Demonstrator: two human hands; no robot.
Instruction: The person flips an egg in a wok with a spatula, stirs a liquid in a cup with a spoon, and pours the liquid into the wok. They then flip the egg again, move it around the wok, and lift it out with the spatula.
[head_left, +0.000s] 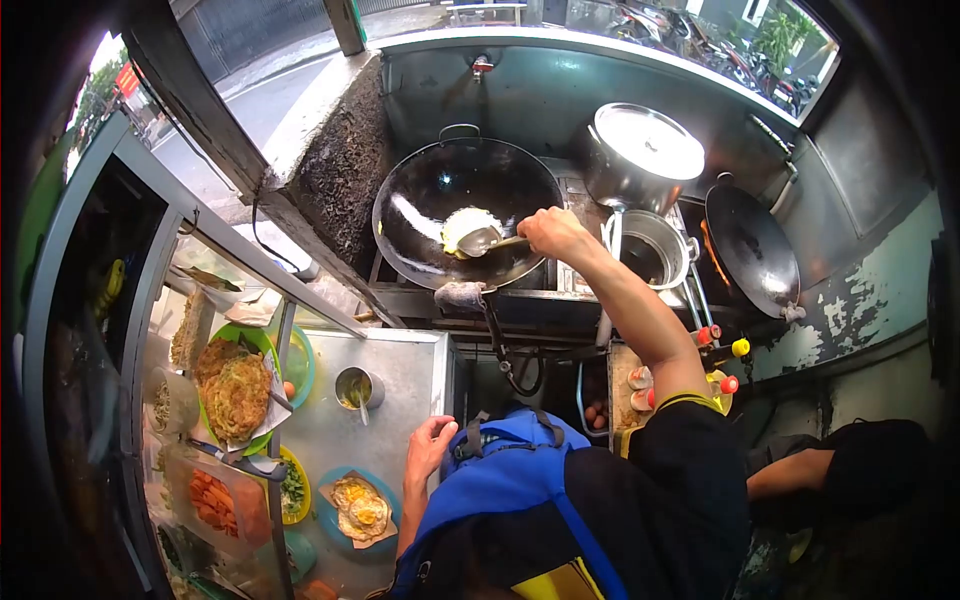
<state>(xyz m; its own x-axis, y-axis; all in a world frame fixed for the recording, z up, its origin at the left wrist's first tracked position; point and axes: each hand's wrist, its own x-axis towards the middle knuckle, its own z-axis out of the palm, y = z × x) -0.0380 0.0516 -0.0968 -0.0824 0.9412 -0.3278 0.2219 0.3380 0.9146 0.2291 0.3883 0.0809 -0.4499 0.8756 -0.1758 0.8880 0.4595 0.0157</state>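
My right hand [553, 233] is closed around the handle of a metal ladle [478, 241]. The ladle's round bowl rests against a frying egg [470, 222] in a large dark wok [420, 190] on the stove. Near the counter edge, my left hand [430, 443] hangs with loosely bent fingers apart and nothing in it. In front of that hand stands a metal cup [373, 386] with a spoon in it. A blue plate [331, 515] holds fried eggs [362, 510] on brown paper, to the left of my left forearm.
Beside the wok are a lidded pot [605, 165], a smaller open pot [683, 262] and a second wok [750, 245]. Red- and yellow-capped bottles [739, 347] stand below them. The glass case at left holds omelettes [233, 390] and carrots [212, 503]. A person's arm [795, 472] shows at lower right.
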